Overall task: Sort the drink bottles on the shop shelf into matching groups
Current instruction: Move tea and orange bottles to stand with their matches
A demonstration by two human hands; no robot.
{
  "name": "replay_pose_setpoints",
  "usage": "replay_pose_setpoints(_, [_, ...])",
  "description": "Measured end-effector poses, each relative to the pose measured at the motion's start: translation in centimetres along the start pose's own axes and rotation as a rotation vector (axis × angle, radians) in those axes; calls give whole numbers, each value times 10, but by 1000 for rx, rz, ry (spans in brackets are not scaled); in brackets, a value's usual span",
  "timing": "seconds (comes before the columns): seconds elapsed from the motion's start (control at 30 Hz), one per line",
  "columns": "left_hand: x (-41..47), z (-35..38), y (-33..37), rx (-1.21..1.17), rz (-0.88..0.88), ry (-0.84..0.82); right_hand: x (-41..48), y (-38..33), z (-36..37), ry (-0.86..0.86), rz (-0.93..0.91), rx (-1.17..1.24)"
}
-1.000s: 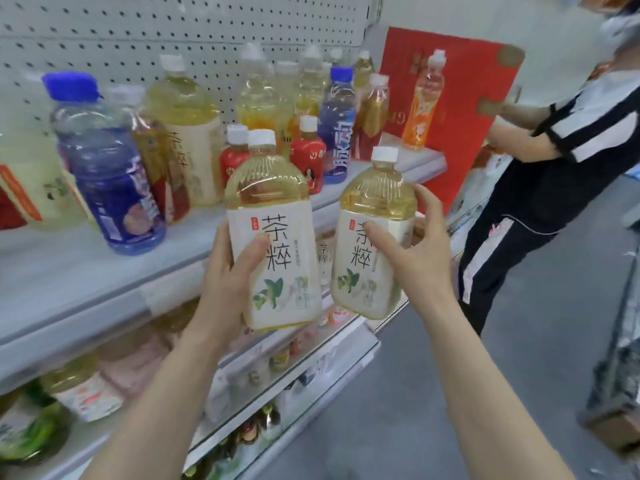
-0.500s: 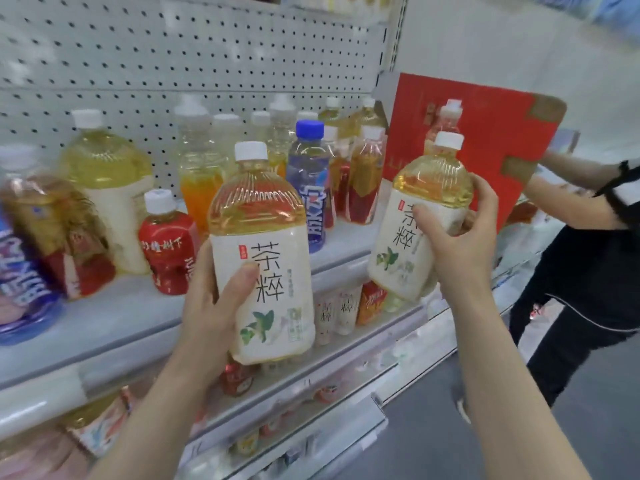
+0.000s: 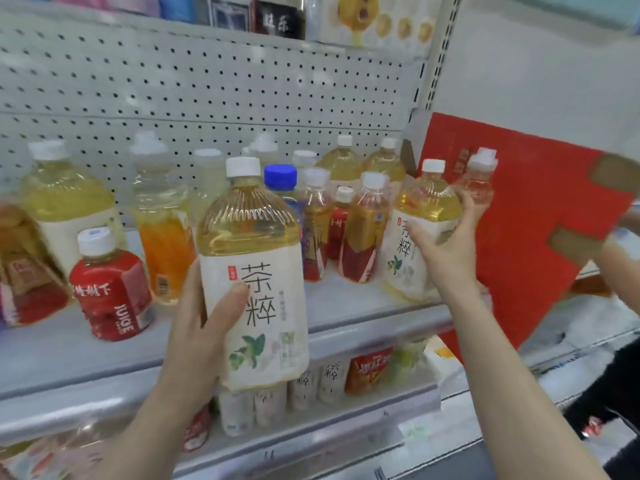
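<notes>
**Two matching teas in hand, shelf mostly unsorted**

Two bottles of the same white-label tea are held, one per hand. The left hand (image 3: 197, 327) wraps the left tea bottle (image 3: 252, 271), thumb across the label and fingers behind. That bottle is upright, in the air in front of the shelf (image 3: 346, 308) edge, not on it. The right hand (image 3: 446, 251) grips the right tea bottle (image 3: 420, 233) from its right side near the shoulder. It is at the shelf's right end, slightly tilted, base at or just above the shelf; cannot tell if it touches.

Done, judging by layout: little. Two yellow bottles (image 3: 343, 164) stand at the back right, just behind the right tea bottle. They are probably the same tea, though the labels are hidden. A tea group looks to be forming there.

Left to do: most of it.
- The left tea bottle needs a place, likely beside the right one.
- A big yellow bottle (image 3: 65, 206) sits far left, well apart from that group.
- Red juice (image 3: 110, 289), orange drink (image 3: 162, 247), blue-cap bottle (image 3: 280, 174) and red-label bottles (image 3: 362, 240) are interleaved mid-shelf, with no clear groups.

A red box (image 3: 519, 237) is just beside the shelf's right end.
</notes>
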State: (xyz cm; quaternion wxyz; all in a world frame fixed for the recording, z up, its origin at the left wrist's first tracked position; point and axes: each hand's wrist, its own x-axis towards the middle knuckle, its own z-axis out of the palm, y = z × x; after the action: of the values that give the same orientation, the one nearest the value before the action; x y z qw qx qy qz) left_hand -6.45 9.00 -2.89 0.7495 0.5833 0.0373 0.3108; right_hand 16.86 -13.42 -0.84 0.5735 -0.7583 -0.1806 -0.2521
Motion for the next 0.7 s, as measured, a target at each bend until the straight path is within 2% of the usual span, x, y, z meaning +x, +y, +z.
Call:
replay_pose_setpoints(0.1, [-5,23,-6,-10,17,74,18,12,6,-109,4,-11])
replay_pose_setpoints(0.3, [-21,52,-24,4,72,229,46,34,28,-195,31,-63])
replay_pose_setpoints(0.47, [-37,68,-33,25,87,285,65,35,57,-270,49,-54])
replay_pose_setpoints(0.63, [-42,74,-32,37,79,285,63,27,61,-297,52,-102])
replay_pose_setpoints(0.7, [-39,73,-30,62,70,271,48,23,44,-196,-73,-140])
